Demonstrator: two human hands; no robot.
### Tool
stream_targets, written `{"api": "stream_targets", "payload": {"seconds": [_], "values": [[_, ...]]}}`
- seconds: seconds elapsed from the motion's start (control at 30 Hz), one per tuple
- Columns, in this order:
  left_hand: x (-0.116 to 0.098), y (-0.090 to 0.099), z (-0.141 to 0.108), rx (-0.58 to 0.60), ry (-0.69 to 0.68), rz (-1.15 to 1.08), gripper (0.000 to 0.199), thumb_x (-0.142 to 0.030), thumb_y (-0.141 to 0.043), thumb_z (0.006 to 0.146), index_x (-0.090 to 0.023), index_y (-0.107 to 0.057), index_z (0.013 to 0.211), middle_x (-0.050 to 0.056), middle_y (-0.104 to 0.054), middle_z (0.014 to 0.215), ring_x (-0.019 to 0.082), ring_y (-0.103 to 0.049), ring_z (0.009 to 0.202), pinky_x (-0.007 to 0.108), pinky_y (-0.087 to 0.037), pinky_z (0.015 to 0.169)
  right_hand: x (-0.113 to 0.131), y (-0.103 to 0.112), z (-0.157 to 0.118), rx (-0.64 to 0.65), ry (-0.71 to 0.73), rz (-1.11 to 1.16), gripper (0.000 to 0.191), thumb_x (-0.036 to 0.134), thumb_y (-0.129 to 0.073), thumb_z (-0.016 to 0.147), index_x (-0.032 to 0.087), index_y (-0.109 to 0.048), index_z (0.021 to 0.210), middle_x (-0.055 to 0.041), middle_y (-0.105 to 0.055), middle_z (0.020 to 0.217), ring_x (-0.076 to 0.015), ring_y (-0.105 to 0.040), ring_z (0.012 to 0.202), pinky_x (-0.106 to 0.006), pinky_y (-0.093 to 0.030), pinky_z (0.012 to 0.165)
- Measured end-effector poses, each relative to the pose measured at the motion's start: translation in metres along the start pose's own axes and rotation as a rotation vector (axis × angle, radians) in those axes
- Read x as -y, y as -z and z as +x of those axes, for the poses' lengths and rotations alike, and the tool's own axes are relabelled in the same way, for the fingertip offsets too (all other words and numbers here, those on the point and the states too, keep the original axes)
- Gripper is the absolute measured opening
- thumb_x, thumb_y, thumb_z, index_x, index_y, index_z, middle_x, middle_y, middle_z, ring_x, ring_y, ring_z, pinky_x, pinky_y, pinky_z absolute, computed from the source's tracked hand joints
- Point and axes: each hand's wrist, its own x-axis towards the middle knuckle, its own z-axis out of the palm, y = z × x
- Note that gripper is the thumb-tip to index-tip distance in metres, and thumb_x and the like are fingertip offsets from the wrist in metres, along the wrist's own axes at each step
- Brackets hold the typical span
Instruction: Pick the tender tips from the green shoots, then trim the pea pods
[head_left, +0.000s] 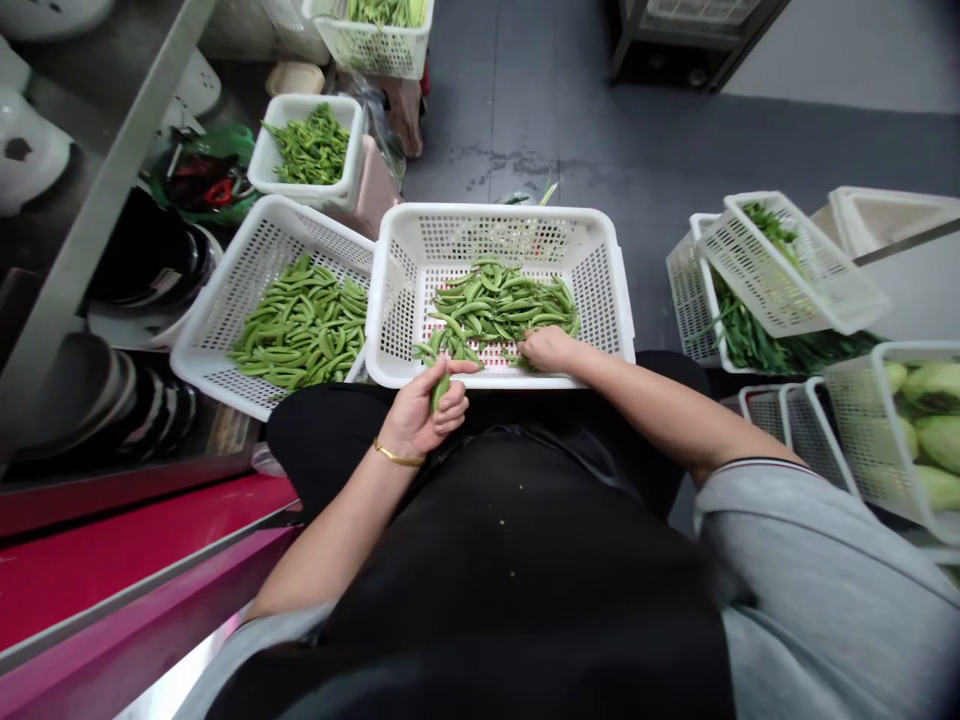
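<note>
A white perforated basket [622,300] stands before my knees with a loose heap of green pea pods [495,298] in it. My left hand [431,408], with a gold bracelet on the wrist, is just outside its near rim, fingers curled round a green pod [440,392] and index finger pointing right. Inside the basket, at the near right edge of the heap, is my right hand [549,349]; its fingers are bent down among the pods and their tips are hidden. To the left, a second white basket [217,300] holds more pods [304,325].
Behind the left basket stands a white container of green peppers [311,145]. A metal shelf [97,210] with stacked bowls runs along the left. At the right are stacked baskets with leafy greens [787,335] and a basket of pale green gourds [937,440].
</note>
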Motion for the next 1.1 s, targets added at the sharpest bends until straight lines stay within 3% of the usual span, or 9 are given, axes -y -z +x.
{"api": "stream_targets", "payload": {"seconds": [0.07, 0.2, 0.33, 0.43, 0.53, 0.67, 0.77, 0.9, 1.1], "values": [[0.001, 0.001, -0.005, -0.027, -0.022, 0.043, 0.024, -0.029, -0.064, 0.081, -0.010, -0.065, 0.094, -0.009, -0.031, 0.046, 0.002, -0.023, 0.034, 0.012, -0.017, 0.031, -0.001, 0.000, 0.003, -0.045, 0.002, 0.033, 0.025, 0.019, -0.047, 0.083, 0.012, -0.067, 0.096, -0.0146, -0.067, 0.096, -0.0207, -0.061, 0.077, -0.027, -0.035, 0.061], [0.006, 0.004, -0.007, -0.099, -0.046, 0.146, 0.025, -0.028, -0.070, 0.076, -0.007, -0.065, 0.089, -0.008, -0.036, 0.046, 0.000, -0.024, 0.034, 0.012, -0.017, 0.033, 0.003, 0.028, -0.016, -0.429, 0.029, 0.353, 0.022, 0.026, -0.052, 0.084, 0.014, -0.067, 0.095, -0.0095, -0.068, 0.090, -0.0177, -0.061, 0.078, -0.026, -0.041, 0.068], [0.015, -0.001, 0.010, -0.160, -0.042, 0.188, 0.040, -0.040, -0.072, 0.072, -0.007, -0.063, 0.093, 0.002, -0.060, 0.065, -0.001, -0.031, 0.036, 0.013, -0.018, 0.033, 0.039, 0.046, -0.045, -0.743, 0.109, 0.678, 0.023, 0.033, -0.053, 0.088, 0.016, -0.067, 0.096, -0.0066, -0.069, 0.088, -0.0149, -0.062, 0.077, -0.026, -0.046, 0.071], [0.016, -0.007, 0.027, -0.225, -0.159, 0.145, 0.040, -0.039, -0.078, 0.065, -0.010, -0.059, 0.083, 0.000, -0.061, 0.066, 0.000, -0.035, 0.037, 0.013, -0.018, 0.032, 0.066, 0.039, -0.049, -0.840, 0.179, 0.770, 0.023, 0.032, -0.053, 0.089, 0.019, -0.067, 0.099, -0.0072, -0.070, 0.092, -0.0159, -0.064, 0.082, -0.028, -0.049, 0.076], [0.009, -0.010, 0.036, -0.246, -0.237, 0.146, 0.038, -0.032, -0.081, 0.060, -0.011, -0.056, 0.079, -0.002, -0.058, 0.063, -0.001, -0.035, 0.036, 0.013, -0.018, 0.032, 0.074, 0.033, -0.046, -0.857, 0.163, 0.860, 0.022, 0.030, -0.053, 0.089, 0.019, -0.067, 0.103, -0.0071, -0.071, 0.097, -0.0159, -0.064, 0.086, -0.029, -0.049, 0.079], [0.002, -0.011, 0.022, -0.212, -0.242, 0.251, 0.033, -0.033, -0.078, 0.065, -0.012, -0.054, 0.073, -0.003, -0.055, 0.057, 0.001, -0.035, 0.036, 0.014, -0.019, 0.033, 0.075, 0.038, -0.061, -0.823, 0.078, 0.967, 0.016, 0.031, -0.061, 0.084, 0.017, -0.068, 0.088, -0.0035, -0.069, 0.080, -0.0129, -0.062, 0.070, -0.025, -0.048, 0.068], [0.007, -0.011, -0.003, -0.142, -0.142, 0.436, 0.029, -0.034, -0.074, 0.071, -0.013, -0.055, 0.070, -0.006, -0.045, 0.042, 0.003, -0.033, 0.033, 0.015, -0.017, 0.033, 0.088, 0.043, -0.083, -0.659, 0.258, 0.986, 0.014, 0.029, -0.063, 0.083, 0.016, -0.066, 0.079, -0.0025, -0.068, 0.075, -0.0108, -0.061, 0.067, -0.022, -0.046, 0.065], [0.014, -0.007, -0.029, 0.001, 0.069, 0.588, 0.029, -0.035, -0.074, 0.071, -0.011, -0.058, 0.075, -0.003, -0.051, 0.046, 0.003, -0.037, 0.035, 0.016, -0.019, 0.035, 0.105, 0.045, -0.099, -0.408, 0.459, 1.117, 0.017, 0.030, -0.060, 0.086, 0.015, -0.065, 0.080, -0.0032, -0.068, 0.076, -0.0101, -0.061, 0.067, -0.021, -0.047, 0.065], [0.005, 0.013, -0.043, 0.035, 0.128, 0.636, 0.030, -0.036, -0.072, 0.072, -0.009, -0.063, 0.081, 0.006, -0.064, 0.063, 0.002, -0.034, 0.037, 0.016, -0.020, 0.036, 0.068, 0.044, -0.106, -0.447, 0.154, 1.348, 0.022, 0.037, -0.059, 0.085, 0.016, -0.059, 0.080, -0.0014, -0.064, 0.065, -0.0115, -0.059, 0.057, -0.023, -0.047, 0.056]]}}
